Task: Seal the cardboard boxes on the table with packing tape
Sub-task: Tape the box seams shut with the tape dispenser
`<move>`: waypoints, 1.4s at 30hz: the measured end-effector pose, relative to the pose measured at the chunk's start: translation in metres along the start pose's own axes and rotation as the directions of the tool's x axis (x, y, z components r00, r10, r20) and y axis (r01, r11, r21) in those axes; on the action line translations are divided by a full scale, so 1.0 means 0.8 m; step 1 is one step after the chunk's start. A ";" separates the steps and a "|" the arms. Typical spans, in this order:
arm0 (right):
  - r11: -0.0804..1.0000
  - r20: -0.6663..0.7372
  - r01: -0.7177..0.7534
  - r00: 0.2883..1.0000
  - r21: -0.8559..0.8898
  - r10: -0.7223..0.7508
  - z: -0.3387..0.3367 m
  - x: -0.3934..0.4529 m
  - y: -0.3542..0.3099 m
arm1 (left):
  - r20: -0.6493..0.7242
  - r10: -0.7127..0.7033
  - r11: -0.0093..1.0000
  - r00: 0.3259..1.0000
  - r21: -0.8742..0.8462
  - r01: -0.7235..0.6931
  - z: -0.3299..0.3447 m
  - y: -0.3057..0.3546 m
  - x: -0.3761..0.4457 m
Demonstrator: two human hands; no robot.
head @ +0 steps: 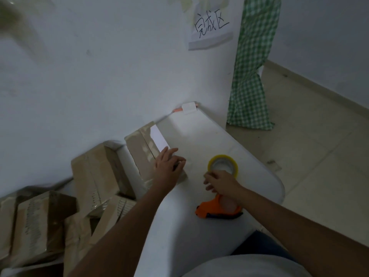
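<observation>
A flat cardboard box (139, 154) lies on the white table (209, 136) near the wall, with a white label on its top. My left hand (167, 168) rests on the box's near right corner, fingers fairly straight. A yellow-rimmed roll of clear packing tape (223, 164) stands to the right of the box. My right hand (220, 181) grips the roll's near edge with curled fingers. An orange tape dispenser (215, 210) lies on the table just below my right wrist.
Several cardboard boxes (95, 176) are piled to the left, below the table's edge. A paper sign (210, 25) hangs on the white wall. A green checked cloth (251, 76) hangs at the right, with tiled floor (319, 156) beyond the table.
</observation>
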State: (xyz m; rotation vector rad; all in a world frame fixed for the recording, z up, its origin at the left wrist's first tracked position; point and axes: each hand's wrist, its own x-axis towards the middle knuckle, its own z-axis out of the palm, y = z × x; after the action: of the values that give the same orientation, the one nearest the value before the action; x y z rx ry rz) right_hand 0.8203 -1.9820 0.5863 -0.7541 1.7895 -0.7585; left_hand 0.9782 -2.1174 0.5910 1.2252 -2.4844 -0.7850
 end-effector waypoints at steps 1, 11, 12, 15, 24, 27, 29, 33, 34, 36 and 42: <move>0.995 0.010 -0.031 0.999 0.090 0.031 0.005 0.010 -0.009 | 0.005 0.018 1.000 1.000 0.008 -0.018 0.000 -0.001 -0.002; 0.884 -0.009 -0.108 0.992 0.454 0.126 0.023 0.053 -0.030 | 0.086 0.072 0.997 0.994 0.034 -0.075 0.000 -0.008 -0.004; 0.897 -0.041 -0.081 0.993 0.434 0.109 0.023 0.054 -0.030 | 0.092 0.068 0.997 0.993 0.020 -0.071 0.000 -0.006 -0.004; 0.921 -0.102 -0.020 0.993 0.390 0.064 0.024 0.055 -0.028 | 0.072 -0.020 0.973 0.997 -0.226 0.036 -0.017 -0.004 -0.001; 0.962 -0.254 0.186 0.958 0.200 -0.132 0.026 0.044 -0.026 | 0.105 0.088 0.975 0.991 0.195 -0.108 -0.017 -0.054 -0.021; 0.958 -0.279 0.218 0.947 0.188 -0.161 0.027 0.043 -0.026 | 0.103 0.132 0.941 0.986 0.301 -0.157 -0.012 -0.060 -0.025; 0.957 -0.287 0.226 0.943 0.181 -0.169 0.027 0.043 -0.026 | 0.088 0.142 0.925 0.986 0.342 -0.164 -0.008 -0.062 -0.026; 0.960 -0.290 0.218 0.943 0.177 -0.161 0.028 0.045 -0.026 | 0.035 0.185 0.875 0.982 0.450 -0.180 0.003 -0.061 -0.027; 0.962 -0.290 0.215 0.944 0.170 -0.160 0.028 0.046 -0.026 | 0.025 0.205 0.853 0.978 0.486 -0.191 0.005 -0.061 -0.029; 0.967 -0.287 0.202 0.946 0.152 -0.153 0.028 0.048 -0.025 | 0.024 0.235 0.810 0.972 0.548 -0.210 0.007 -0.057 -0.030; 0.969 -0.288 0.202 0.945 0.145 -0.154 0.029 0.048 -0.024 | 0.047 0.185 0.845 0.982 0.502 -0.183 0.002 -0.051 -0.028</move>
State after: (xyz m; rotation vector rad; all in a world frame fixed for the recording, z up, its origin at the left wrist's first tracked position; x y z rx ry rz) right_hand 0.8336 -2.0270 0.5739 -0.7281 1.8868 -1.1731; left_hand 1.0179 -2.1193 0.5666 1.0946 -2.8528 -0.0708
